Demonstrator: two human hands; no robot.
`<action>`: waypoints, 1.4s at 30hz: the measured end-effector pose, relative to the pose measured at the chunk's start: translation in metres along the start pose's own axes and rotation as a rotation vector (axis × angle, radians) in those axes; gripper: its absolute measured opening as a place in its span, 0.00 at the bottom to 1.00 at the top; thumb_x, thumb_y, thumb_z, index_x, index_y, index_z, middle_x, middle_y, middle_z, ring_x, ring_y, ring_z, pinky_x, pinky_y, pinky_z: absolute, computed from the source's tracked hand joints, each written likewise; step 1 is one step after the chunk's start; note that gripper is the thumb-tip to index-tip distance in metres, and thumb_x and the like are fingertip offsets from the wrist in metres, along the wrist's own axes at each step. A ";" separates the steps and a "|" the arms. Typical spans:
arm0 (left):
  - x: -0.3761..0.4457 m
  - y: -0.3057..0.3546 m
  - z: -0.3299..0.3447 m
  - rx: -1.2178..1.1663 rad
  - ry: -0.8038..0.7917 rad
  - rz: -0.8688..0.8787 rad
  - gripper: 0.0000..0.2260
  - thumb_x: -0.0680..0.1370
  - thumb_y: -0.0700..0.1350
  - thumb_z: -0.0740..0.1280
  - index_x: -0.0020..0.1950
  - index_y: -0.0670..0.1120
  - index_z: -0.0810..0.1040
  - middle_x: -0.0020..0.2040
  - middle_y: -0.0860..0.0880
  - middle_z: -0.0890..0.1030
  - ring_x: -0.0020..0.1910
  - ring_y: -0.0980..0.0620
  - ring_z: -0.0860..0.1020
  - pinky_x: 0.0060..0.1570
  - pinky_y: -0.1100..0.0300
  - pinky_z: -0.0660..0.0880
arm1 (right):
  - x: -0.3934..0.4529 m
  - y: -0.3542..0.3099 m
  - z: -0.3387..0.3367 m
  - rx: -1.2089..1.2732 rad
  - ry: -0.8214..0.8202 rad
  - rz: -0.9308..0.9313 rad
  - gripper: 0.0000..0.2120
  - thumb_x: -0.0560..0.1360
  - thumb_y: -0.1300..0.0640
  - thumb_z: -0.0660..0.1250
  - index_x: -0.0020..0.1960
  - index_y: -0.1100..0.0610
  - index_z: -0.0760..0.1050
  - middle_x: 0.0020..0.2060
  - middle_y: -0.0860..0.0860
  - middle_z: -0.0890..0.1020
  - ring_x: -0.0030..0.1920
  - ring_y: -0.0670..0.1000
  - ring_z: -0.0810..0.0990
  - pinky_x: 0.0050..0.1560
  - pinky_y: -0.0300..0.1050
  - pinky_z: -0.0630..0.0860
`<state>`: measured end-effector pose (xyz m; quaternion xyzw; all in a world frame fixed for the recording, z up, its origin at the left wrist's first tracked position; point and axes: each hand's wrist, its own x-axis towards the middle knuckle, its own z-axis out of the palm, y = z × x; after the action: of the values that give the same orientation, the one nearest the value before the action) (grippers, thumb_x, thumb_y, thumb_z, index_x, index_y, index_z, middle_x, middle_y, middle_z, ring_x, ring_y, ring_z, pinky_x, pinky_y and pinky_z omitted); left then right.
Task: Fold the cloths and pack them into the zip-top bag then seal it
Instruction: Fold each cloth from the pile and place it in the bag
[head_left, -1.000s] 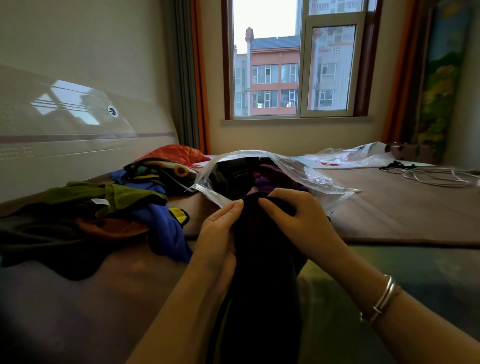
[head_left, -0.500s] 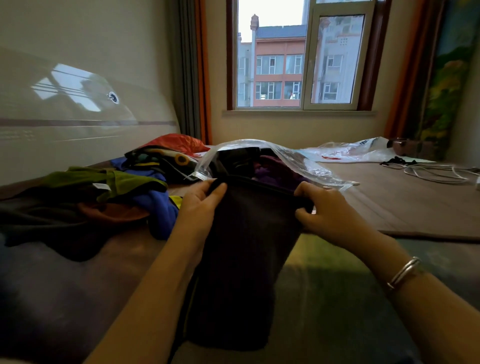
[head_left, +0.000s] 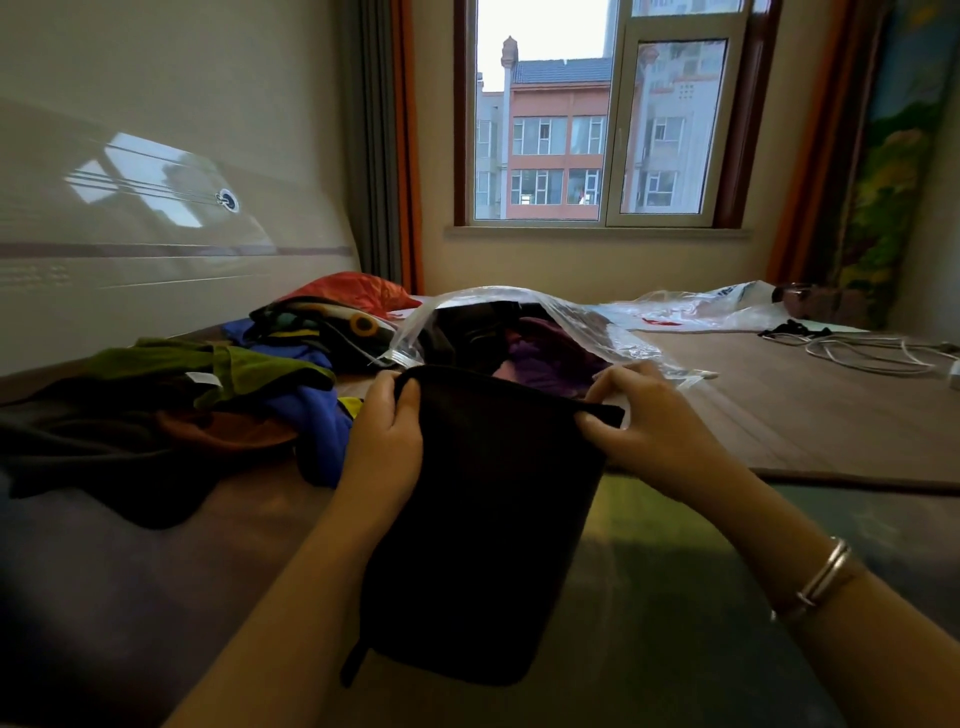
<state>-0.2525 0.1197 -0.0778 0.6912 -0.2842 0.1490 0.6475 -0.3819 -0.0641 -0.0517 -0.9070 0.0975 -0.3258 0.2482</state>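
So the person has a black cloth (head_left: 483, 514) stretched out between both hands, top edge held level just in front of the zip-top bag (head_left: 524, 332). The left hand (head_left: 387, 441) is curled round the top left corner, thumb on the near side; the right hand (head_left: 649, 431) pinches the top right corner. The rest of the cloth hangs down toward the bed (head_left: 727, 597), and it looks like it's been doubled over already.

To do this step well, probably best to keep that top edge taut and bring the corners together evenly so the fold comes out flat and narrow enough for the bag's mouth. The bag sits open right behind the cloth with dark and purple cloths inside, so it's a short reach.

Room-wise: the pile of unfolded clothes (head_left: 208, 405) crowds the left side, close to the left hand. The right side is more open, with only white cables (head_left: 872, 353) and another plastic bag (head_left: 706, 309) well back. Folding toward the right or straight down onto the bed seems the easier way.
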 end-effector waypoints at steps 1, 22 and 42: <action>0.002 0.000 0.000 -0.093 -0.009 -0.054 0.09 0.83 0.45 0.57 0.56 0.42 0.74 0.50 0.44 0.79 0.51 0.49 0.77 0.56 0.52 0.73 | 0.001 -0.001 0.002 0.301 -0.094 0.111 0.08 0.75 0.58 0.69 0.52 0.57 0.73 0.53 0.54 0.77 0.52 0.52 0.79 0.50 0.39 0.77; -0.004 -0.005 -0.002 -0.317 -0.496 -0.736 0.44 0.64 0.57 0.75 0.75 0.55 0.57 0.62 0.40 0.76 0.54 0.42 0.80 0.50 0.46 0.78 | 0.007 0.009 -0.002 1.109 0.030 0.554 0.11 0.81 0.55 0.57 0.53 0.59 0.75 0.44 0.56 0.80 0.44 0.51 0.78 0.43 0.44 0.74; -0.002 0.001 -0.016 0.316 -0.672 -0.346 0.27 0.66 0.35 0.76 0.61 0.51 0.72 0.56 0.52 0.72 0.55 0.53 0.74 0.58 0.57 0.75 | -0.003 0.009 -0.008 0.583 -0.461 0.313 0.21 0.75 0.71 0.62 0.62 0.52 0.71 0.56 0.56 0.72 0.54 0.53 0.76 0.53 0.44 0.77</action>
<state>-0.2519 0.1352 -0.0762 0.8301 -0.3329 -0.1545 0.4198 -0.3890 -0.0738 -0.0527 -0.8222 0.0798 -0.0859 0.5570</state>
